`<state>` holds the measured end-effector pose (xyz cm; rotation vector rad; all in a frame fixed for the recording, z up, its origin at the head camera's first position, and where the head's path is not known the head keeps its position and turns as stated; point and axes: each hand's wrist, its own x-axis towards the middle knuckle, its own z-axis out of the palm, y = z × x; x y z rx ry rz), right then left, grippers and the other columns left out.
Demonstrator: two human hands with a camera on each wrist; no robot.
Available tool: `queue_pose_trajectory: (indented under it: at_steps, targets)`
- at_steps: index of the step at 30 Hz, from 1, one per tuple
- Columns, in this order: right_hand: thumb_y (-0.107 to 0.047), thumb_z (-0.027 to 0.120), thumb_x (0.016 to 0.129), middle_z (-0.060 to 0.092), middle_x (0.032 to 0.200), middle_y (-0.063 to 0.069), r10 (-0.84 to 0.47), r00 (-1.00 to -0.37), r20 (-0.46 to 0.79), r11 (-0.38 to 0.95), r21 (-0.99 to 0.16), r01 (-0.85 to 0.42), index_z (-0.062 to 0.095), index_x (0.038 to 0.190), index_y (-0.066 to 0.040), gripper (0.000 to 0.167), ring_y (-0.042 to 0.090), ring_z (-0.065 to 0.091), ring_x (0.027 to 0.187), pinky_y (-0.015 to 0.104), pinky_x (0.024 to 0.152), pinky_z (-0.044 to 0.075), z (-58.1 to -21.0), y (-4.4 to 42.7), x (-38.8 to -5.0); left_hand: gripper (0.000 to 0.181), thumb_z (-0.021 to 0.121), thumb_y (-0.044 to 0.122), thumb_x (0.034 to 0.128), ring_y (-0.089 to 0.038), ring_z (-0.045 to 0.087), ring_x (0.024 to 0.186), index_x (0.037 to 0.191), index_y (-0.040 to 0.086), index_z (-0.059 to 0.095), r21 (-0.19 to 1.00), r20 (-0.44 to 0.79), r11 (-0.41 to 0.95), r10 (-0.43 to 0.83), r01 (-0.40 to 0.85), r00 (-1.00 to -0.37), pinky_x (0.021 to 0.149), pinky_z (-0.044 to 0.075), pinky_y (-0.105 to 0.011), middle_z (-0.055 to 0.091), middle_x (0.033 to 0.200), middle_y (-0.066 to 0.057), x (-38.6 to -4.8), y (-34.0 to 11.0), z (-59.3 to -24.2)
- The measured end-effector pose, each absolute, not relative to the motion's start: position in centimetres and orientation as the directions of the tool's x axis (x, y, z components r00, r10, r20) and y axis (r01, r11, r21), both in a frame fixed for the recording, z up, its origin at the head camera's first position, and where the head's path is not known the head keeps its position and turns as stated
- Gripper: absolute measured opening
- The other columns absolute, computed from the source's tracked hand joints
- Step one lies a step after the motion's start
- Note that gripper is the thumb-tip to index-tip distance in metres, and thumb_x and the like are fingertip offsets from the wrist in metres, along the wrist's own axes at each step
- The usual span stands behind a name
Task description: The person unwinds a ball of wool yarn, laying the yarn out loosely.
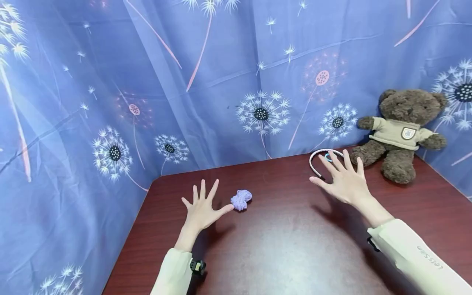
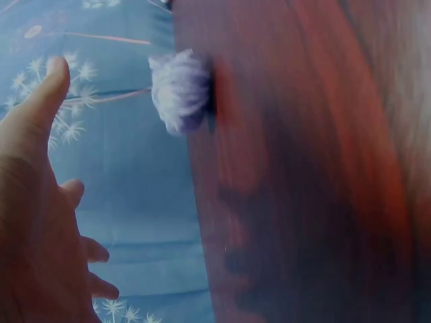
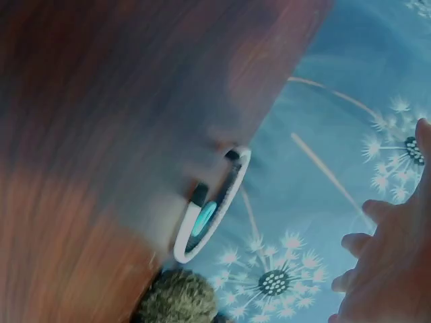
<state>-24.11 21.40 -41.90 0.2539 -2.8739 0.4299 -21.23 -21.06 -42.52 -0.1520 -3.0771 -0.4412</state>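
Note:
A small lilac bundle of yarn (image 1: 241, 200) lies on the dark red wooden table; the left wrist view shows the yarn bundle (image 2: 179, 91) with its strands bunched. My left hand (image 1: 200, 211) hovers over the table just left of it, fingers spread and holding nothing. In the head view its thumb tip overlaps the bundle's edge, but the left wrist view shows them apart. My right hand (image 1: 344, 182), also spread and holding nothing, hovers in front of a white headband (image 1: 313, 159). A light blue ring (image 3: 204, 219) lies inside the headband's curve.
A brown teddy bear (image 1: 398, 131) in a beige shirt sits at the table's back right corner, against a blue dandelion-print curtain (image 1: 221, 102). The bare table top (image 1: 280, 246) stretches between and in front of the hands.

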Motion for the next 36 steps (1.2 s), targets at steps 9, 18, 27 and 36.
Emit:
queue_pose_trajectory:
  at_steps: [9, 18, 27, 36]
  targets:
    - [-0.045, 0.06, 0.091, 0.052, 0.14, 0.022, -0.089, -0.92, 0.381, 0.912, -0.339, -0.229, 0.048, 0.139, -0.005, 0.064, 0.046, 0.038, 0.134, 0.076, 0.109, 0.005, -42.3, 18.1, -22.8, 0.085, 0.064, 0.061, 0.0828, -0.05, 0.022, 0.145, 0.152, 0.022, 0.033, 0.336, 0.071, 0.927, 0.154, 0.169, -0.986, 0.108, 0.018, -0.078, 0.022, 0.16, -0.023, -20.5, -19.1, -44.0]
    - [-0.029, 0.06, 0.093, 0.056, 0.135, 0.025, -0.052, -0.926, 0.375, 0.844, -0.48, -0.241, 0.058, 0.129, -0.002, 0.045, 0.045, 0.045, 0.128, 0.073, 0.106, 0.019, -42.9, 15.0, -22.3, 0.076, 0.068, 0.048, 0.0848, -0.049, 0.043, 0.133, 0.145, 0.008, 0.043, 0.461, 0.157, 0.867, 0.129, 0.188, -0.979, 0.104, 0.037, -0.067, 0.043, 0.146, -0.027, -21.4, -16.7, -45.9]
    - [-0.021, 0.062, 0.093, 0.065, 0.123, 0.021, -0.001, -0.929, 0.37, 0.714, -0.65, -0.26, 0.064, 0.123, -0.001, 0.035, 0.041, 0.055, 0.116, 0.056, 0.093, 0.047, -43.8, 12.9, -22.6, 0.07, 0.072, 0.052, 0.0789, -0.037, 0.055, 0.104, 0.126, 0.004, 0.056, 0.515, 0.184, 0.852, -0.009, 0.088, -0.983, 0.088, 0.047, -0.052, 0.061, 0.116, -0.019, -22.2, -14.5, -47.4]
    - [-0.016, 0.067, 0.09, 0.074, 0.095, 0.014, -0.019, -0.935, 0.353, 0.572, -0.764, -0.299, 0.069, 0.108, -0.004, 0.022, 0.024, 0.067, 0.079, 0.034, 0.071, 0.052, -44.3, 9.7, -23.9, 0.041, 0.073, 0.025, 0.077, -0.035, 0.064, 0.091, 0.109, 0.002, 0.061, 0.596, 0.156, 0.803, -0.12, -0.004, -0.98, 0.074, 0.051, -0.047, 0.065, 0.1, -0.017, -23.5, -12.9, -48.2]
